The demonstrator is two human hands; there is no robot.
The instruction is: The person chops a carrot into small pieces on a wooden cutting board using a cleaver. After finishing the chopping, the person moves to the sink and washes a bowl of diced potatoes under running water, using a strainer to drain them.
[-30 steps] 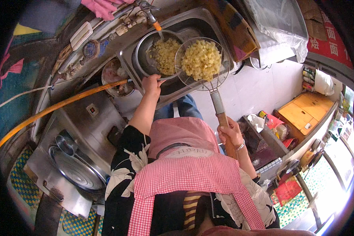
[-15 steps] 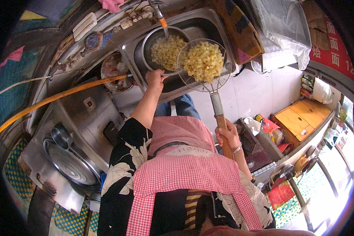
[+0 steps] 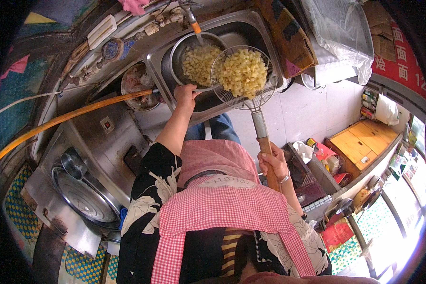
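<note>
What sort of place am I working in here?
Probably a small commercial kitchen: a steel sink with a running tap, a large wire strainer of diced yellow food, and steel pans on a steel counter.

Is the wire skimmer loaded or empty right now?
Loaded. The wire skimmer carries a heap of pale yellow diced pieces, held by the right hand over the sink.

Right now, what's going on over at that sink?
A person stands at a steel sink. The right hand grips the wooden handle of a wire strainer heaped with yellow diced pieces, held above the basin. The left hand holds the rim of a metal bowl of the same pieces under a tap.
</note>
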